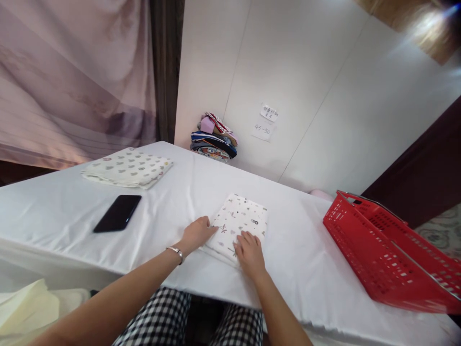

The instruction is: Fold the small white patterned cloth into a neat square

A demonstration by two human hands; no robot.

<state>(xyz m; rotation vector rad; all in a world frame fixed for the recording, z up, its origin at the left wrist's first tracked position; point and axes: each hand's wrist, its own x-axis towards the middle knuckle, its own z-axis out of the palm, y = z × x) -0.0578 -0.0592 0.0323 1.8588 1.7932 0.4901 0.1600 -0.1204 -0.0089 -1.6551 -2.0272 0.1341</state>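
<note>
A folded white cloth (239, 216) with small printed figures lies flat on the table in front of me. At its left edge, my left hand (197, 233) has its fingers bent together, pinching the border of the fabric. My right hand (249, 251) rests flat on the near right part of the cloth, fingers stretched out. The underside of the cloth and the tips of my left fingers are partly hidden.
A white-covered table (173, 206) carries a second folded cloth (131, 167) with grey hearts and a black phone (118, 213) on the left. A red basket (382, 259) stands at the right. Folded clothes (214, 139) are stacked by the wall.
</note>
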